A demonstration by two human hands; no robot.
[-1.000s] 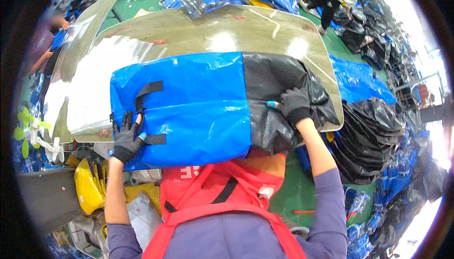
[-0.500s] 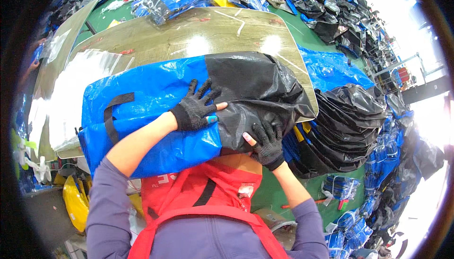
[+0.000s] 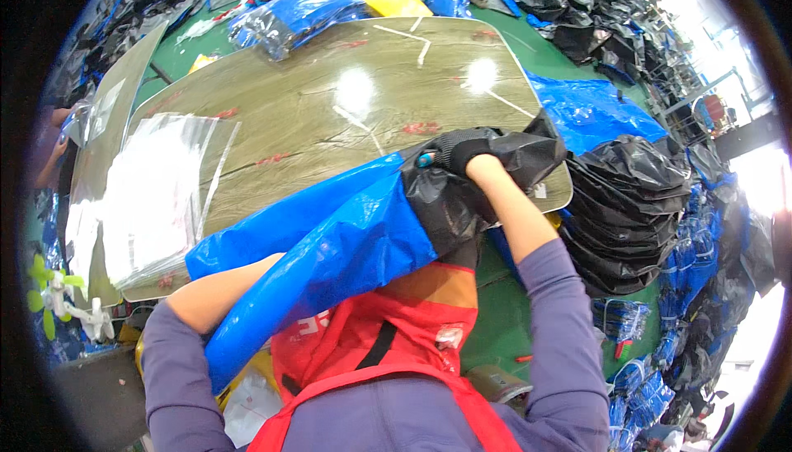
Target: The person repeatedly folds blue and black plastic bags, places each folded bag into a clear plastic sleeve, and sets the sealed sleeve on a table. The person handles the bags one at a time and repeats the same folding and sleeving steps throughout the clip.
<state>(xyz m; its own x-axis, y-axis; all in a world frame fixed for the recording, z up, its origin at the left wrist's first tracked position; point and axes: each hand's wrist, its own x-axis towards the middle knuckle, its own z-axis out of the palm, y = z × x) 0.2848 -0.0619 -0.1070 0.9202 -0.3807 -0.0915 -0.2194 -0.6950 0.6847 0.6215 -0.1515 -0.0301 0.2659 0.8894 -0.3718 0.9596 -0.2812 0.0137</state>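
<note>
A large glossy blue and black bag (image 3: pixel 330 229) lies folded over the near edge of the table and against my red apron (image 3: pixel 371 328). My right hand (image 3: pixel 462 151), in a dark knit glove, is closed on the bag's black part, which bunches up around it. My left forearm passes under the blue fold, and the fabric hides my left hand. A blue-wrapped fingertip shows beside the right glove; I cannot tell which hand it belongs to.
The wood-patterned table (image 3: pixel 297 114) carries clear plastic sleeves (image 3: pixel 157 196) at left. A stack of black bags (image 3: pixel 631 213) stands off its right edge, with a blue sheet (image 3: pixel 590 114) behind. Wrapped blue packs (image 3: pixel 297 15) lie beyond the far edge. A small green fan (image 3: pixel 62 295) is at left.
The bag, flat before, is now folded toward me, baring more table. My left hand has gone beneath the blue part. My right hand has moved farther away and gathered the black part.
</note>
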